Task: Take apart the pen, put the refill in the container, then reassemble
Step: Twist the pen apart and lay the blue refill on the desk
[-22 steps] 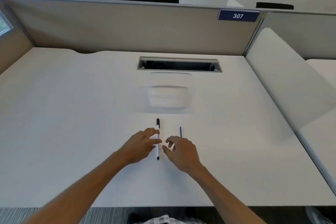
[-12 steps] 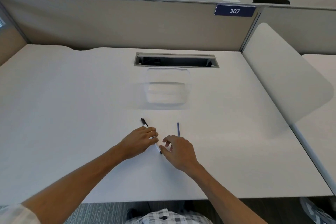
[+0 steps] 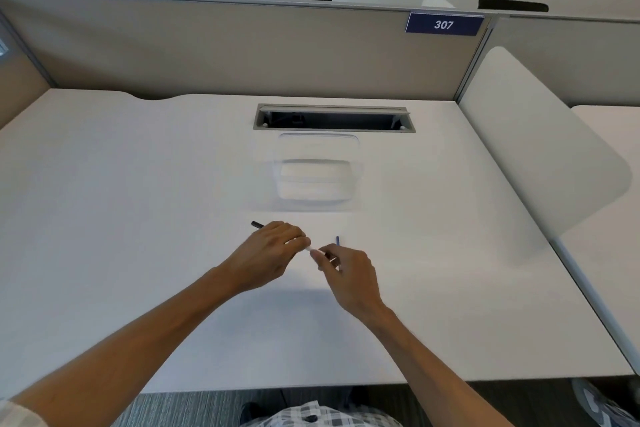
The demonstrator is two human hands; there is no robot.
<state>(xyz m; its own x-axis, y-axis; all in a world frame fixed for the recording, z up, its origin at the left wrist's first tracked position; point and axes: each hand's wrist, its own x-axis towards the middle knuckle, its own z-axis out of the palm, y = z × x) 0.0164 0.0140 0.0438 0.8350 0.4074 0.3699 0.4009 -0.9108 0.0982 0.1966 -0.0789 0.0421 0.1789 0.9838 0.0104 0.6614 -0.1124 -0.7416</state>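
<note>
A white pen (image 3: 258,225) with a black cap end is lifted just above the desk, lying roughly crosswise. My left hand (image 3: 268,253) is wrapped around its barrel, so only the black end shows to the left. My right hand (image 3: 346,270) pinches the pen's other end with thumb and fingers. A thin blue refill (image 3: 337,241) lies on the desk just beyond my right hand, partly hidden by it. A clear plastic container (image 3: 317,172) sits open farther back, at the desk's middle.
A cable slot (image 3: 334,118) is cut into the white desk (image 3: 138,201) behind the container. Beige partition walls stand at the back and left. A white curved divider (image 3: 540,142) rises on the right. The desk's front edge runs below my forearms.
The pen lay straight on the desk under my fingers; both hands have since picked it up and turned it crosswise. The blue refill has not moved.
</note>
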